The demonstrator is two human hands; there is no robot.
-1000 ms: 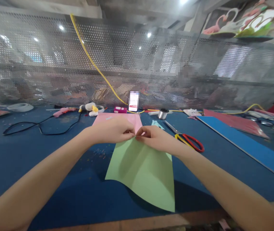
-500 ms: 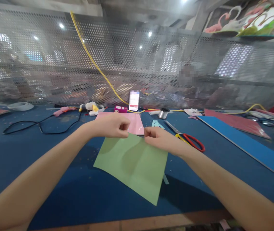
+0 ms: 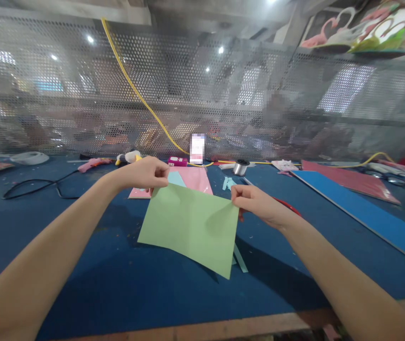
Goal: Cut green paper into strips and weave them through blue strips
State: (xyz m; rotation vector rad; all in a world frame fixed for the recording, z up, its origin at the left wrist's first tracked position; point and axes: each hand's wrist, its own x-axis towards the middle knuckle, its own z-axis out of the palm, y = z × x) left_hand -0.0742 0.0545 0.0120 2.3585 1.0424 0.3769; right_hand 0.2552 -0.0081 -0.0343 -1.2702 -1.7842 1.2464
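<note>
Here's a sheet of pale green paper (image 3: 188, 229) up off the dark blue worktop (image 3: 81, 279), right at the middle of the bench and clear of the front edge! It's a plain rectangle, tilted, with a soft bow across it and a shadow falling underneath. The far edge is held high, while the near corner dips toward the worktop; whether it's touching, I can't quite tell.

The left hand (image 3: 140, 174) pinches the far left part of the sheet, its fingers (image 3: 159, 173) curled closed on the paper. Over on the other side, the right hand (image 3: 259, 203) has the far right corner, thumb on top and fingers (image 3: 239, 196) closed tight on it.

Just behind the green sheet lies a pink paper sheet (image 3: 195, 180), partly covered, with a pale blue paper piece (image 3: 177, 179) on top. Thin pale blue paper strips (image 3: 240, 258) sit on the worktop under the near right of the green sheet, and more lie behind the right hand (image 3: 229, 182). The red handle of a pair of scissors (image 3: 287, 206) peeks out just beyond that hand. Farther right, a blue board (image 3: 358, 208) lies flat!
</note>
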